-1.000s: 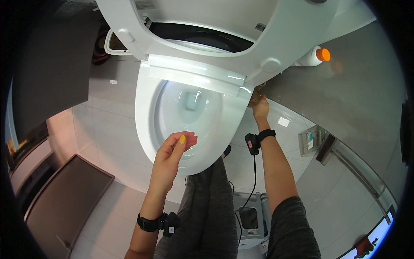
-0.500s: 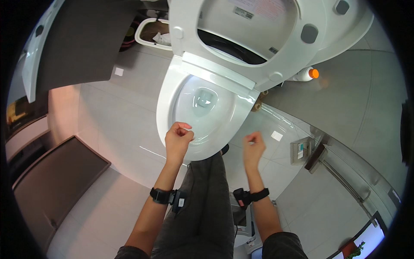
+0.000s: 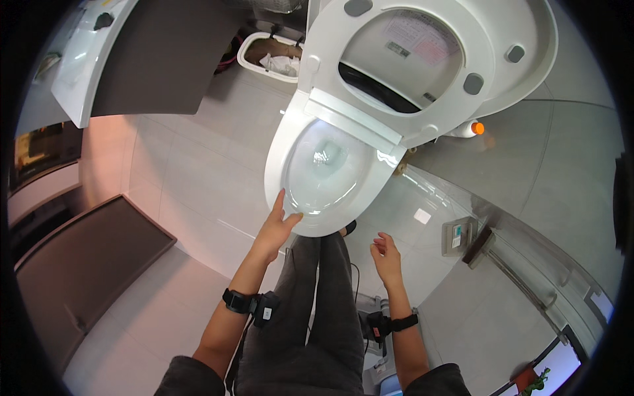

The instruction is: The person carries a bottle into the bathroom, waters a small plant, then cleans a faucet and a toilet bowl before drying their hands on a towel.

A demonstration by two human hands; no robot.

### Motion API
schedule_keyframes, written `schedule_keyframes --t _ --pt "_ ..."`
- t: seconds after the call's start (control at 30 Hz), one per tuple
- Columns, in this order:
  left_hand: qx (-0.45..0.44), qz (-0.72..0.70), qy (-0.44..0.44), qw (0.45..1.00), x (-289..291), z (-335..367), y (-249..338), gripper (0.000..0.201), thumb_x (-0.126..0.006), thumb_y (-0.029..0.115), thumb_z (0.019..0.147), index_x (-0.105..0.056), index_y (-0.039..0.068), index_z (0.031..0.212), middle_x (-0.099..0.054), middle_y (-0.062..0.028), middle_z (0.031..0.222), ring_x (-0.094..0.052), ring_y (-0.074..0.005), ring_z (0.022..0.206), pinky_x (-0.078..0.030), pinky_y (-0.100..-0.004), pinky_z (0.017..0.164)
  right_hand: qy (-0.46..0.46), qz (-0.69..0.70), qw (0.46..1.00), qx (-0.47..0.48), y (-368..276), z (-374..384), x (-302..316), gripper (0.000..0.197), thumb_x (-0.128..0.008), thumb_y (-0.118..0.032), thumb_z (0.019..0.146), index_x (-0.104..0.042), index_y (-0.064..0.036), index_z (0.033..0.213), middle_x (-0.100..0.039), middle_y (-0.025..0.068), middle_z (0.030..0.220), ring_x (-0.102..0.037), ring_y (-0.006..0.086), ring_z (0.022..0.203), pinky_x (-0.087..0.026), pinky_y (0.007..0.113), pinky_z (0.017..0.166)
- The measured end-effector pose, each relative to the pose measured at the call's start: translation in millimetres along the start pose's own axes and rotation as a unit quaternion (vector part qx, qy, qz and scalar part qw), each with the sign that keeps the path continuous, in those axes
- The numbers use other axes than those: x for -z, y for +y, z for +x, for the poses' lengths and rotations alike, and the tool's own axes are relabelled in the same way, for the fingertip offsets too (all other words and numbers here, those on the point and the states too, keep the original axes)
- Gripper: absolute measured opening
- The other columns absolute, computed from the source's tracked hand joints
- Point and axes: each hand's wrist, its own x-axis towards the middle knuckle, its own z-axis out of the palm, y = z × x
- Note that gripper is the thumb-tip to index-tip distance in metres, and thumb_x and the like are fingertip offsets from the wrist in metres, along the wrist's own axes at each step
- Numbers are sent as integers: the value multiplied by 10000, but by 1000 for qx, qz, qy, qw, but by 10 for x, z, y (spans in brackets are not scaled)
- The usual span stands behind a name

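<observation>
A: Head view: white toilet bowl (image 3: pixel 323 178) centre frame, seat and lid (image 3: pixel 422 59) raised, water inside.
B: Hands?
A: Left hand (image 3: pixel 274 228) spread, fingertips on front rim. Right hand (image 3: pixel 386 257) loosely spread, holding nothing.
B: Room?
A: Pale floor tiles (image 3: pixel 198 171), waste bin (image 3: pixel 274 56) behind.

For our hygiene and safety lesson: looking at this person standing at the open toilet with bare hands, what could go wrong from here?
1. The bare left hand reaches to the toilet bowl rim, so germs could likely pass onto the skin.
2. The raised seat and lid lean over the bowl; a knock might drop them onto the fingers.
3. The glossy floor tiles may be slippery underfoot.
</observation>
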Motion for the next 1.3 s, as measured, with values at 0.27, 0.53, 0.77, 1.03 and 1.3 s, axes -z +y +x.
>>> schedule_keyframes --t 0.27,0.53,0.77,1.03,1.3 --pt "26 -28 30 999 112 -174 290 815 -527 175 841 -51 160 1503 -126 -193 1528 -157 -345 1400 -246 -495 1051 23 9 999 -42 -284 -462 74 382 -612 -118 849 -506 -19 1201 -649 164 1008 -648 235 887 -503 332 807" --pt "-24 -52 54 997 281 -564 538 782 -529 171 818 -140 129 1495 -188 -177 1519 -267 -310 1348 -323 -393 1010 59 59 996 -15 -477 -620 294 350 -608 -129 870 -517 -11 1186 -649 163 1020 -644 231 888 -502 326 797" --pt "-101 -111 7 989 218 -901 418 520 -578 171 812 -422 46 1292 -409 -147 1364 -415 -227 1233 -415 -323 917 57 124 991 3 -1106 -644 348 237 -605 -101 884 -550 3 1090 -606 73 916 -560 125 836 -452 255 758" --pt "-174 224 39 958 -163 -916 382 522 -716 139 663 -535 23 1140 -615 -167 1094 -596 -210 1033 -461 -263 845 90 -105 979 150 -2055 -704 28 225 -685 -82 682 -567 -20 863 -614 117 755 -617 216 706 -483 338 645" --pt "-190 -493 -381 759 587 -1805 667 709 -299 521 970 -213 -5 1438 -252 -246 1467 -251 -354 1370 -233 -419 1135 -259 439 851 127 -2631 -1175 -71 622 -364 -340 1008 -154 60 1436 -162 210 1510 -155 276 1413 -147 375 1160"
